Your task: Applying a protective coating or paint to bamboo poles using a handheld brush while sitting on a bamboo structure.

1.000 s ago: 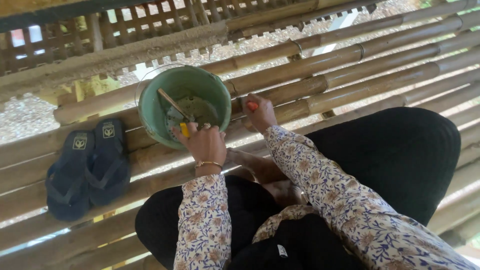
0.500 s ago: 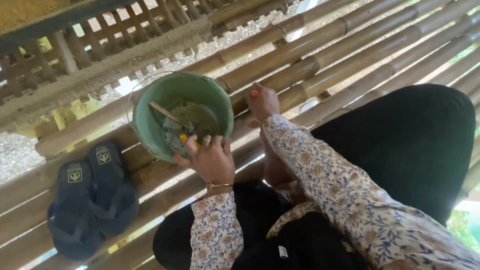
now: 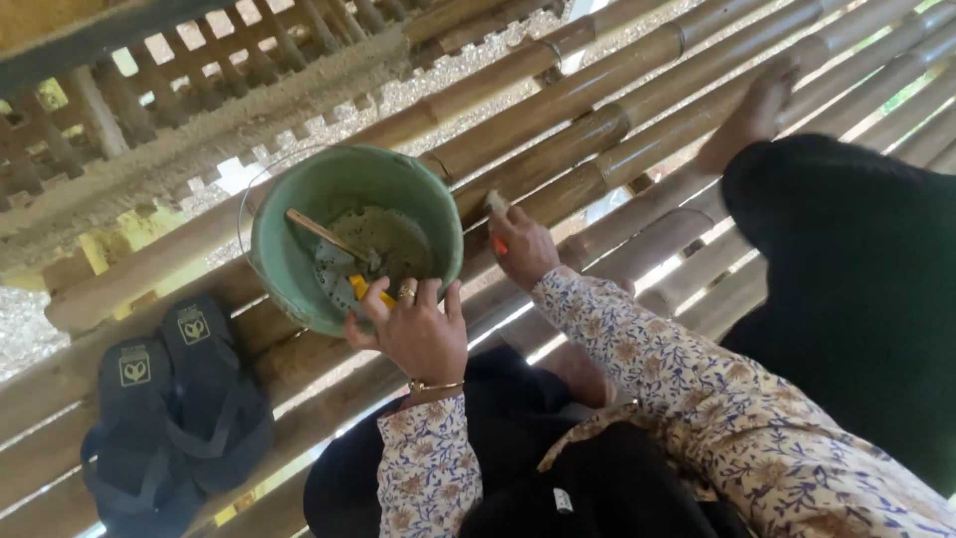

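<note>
Sleeves with flowers, close by, over a dark lap. Left hand (image 3: 413,334) just past them, at the near rim of the bucket (image 3: 289,279). Fingers a little spread, tips down by a small yellow thing (image 3: 360,289) inside the rim. Cannot tell if pinching it or only touching it. Right hand (image 3: 523,247) beside the bucket, on its right, folded shut around a small orange thing (image 3: 499,245), with a pale bit poking out on top.

Bucket green and round, sitting on the bamboo floor (image 3: 617,90), tipped a little. Inside: a wet grey mess at the bottom and a stick (image 3: 324,234) leaning across. Black sandals (image 3: 169,408) off to the left, well apart from the bucket. Farther away, a bare foot (image 3: 752,115) resting on the poles, then gravel below the gaps.

To do this well, probably:
- Press the left hand firmly on the rim, so the bucket cannot roll on the round poles.
- Grab the yellow thing with thumb and two fingers, not just the tips. Looks wet, so likely slippery.
- Lift slowly, away from the stick, so nothing gets knocked.
- Hold the orange thing tight over a pole, not over a gap. Small things could fall right through.
- Bring the right hand close to the rim, so drips land in the bucket.
</note>
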